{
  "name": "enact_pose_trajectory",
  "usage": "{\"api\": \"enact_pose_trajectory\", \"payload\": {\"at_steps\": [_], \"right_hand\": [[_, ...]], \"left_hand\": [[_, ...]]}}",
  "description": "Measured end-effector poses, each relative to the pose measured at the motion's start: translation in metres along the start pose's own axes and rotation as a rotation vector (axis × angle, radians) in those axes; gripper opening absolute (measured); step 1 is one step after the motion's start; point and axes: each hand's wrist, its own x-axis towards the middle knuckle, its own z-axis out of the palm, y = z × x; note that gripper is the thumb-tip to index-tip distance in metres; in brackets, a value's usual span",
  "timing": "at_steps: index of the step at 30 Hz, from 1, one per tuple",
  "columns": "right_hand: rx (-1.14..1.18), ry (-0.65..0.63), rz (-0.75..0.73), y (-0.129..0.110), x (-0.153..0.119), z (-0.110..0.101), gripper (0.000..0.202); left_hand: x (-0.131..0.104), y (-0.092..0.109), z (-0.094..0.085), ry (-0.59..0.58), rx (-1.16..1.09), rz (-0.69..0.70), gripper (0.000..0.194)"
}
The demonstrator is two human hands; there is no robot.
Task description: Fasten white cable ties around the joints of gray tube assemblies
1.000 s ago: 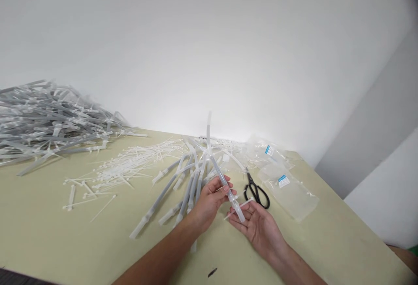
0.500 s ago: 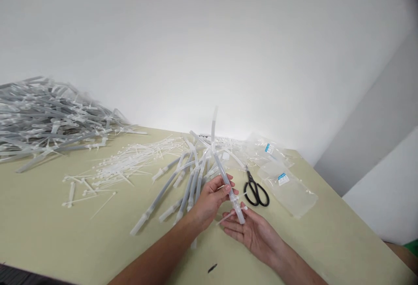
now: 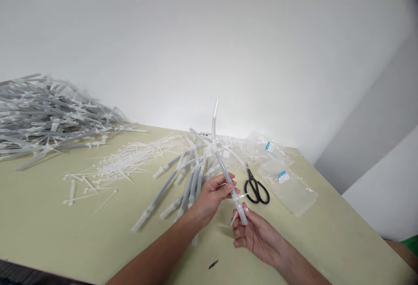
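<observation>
A translucent branched tube assembly (image 3: 223, 166) is raised over the table, one thin arm of it pointing up. My left hand (image 3: 214, 198) grips its long lower tube between thumb and fingers, just above a joint. Around that joint a thin white tie sticks out to the right. Near the tube's lower end is my right hand (image 3: 256, 235), palm up with fingers curled, holding a white cable tie (image 3: 234, 219) between thumb and fingers. Similar tube assemblies (image 3: 160, 194) lie on the table just left of my left hand.
A big heap of tube assemblies (image 3: 48, 117) fills the far left. Loose white cable ties (image 3: 130, 161) are spread left of centre. Black-handled scissors (image 3: 257, 189) and labelled clear bags (image 3: 290, 191) lie to the right. A small dark mark (image 3: 213, 264) shows near the front.
My right hand's fingers have curled in from a more spread pose, and the cable tie in it has swung to a steeper angle. The held tube has shifted slightly right.
</observation>
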Motion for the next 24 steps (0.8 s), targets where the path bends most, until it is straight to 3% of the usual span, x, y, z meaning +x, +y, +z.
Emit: {"api": "enact_pose_trajectory", "payload": {"at_steps": [8, 16, 22, 24], "right_hand": [[0.003, 0.108, -0.110, 0.004, 0.006, -0.006, 0.023], [0.105, 0.124, -0.146, -0.003, 0.007, -0.007, 0.027], [0.117, 0.151, -0.244, -0.007, 0.009, -0.012, 0.020], [0.111, 0.163, -0.258, -0.006, 0.009, -0.014, 0.020]], "left_hand": [[-0.001, 0.002, 0.002, -0.014, 0.098, 0.017, 0.030], [-0.001, 0.001, -0.003, 0.078, 0.648, 0.113, 0.033], [-0.010, 0.016, 0.007, -0.287, 0.567, 0.068, 0.025], [-0.012, 0.019, 0.010, -0.360, 0.588, 0.061, 0.022]]}}
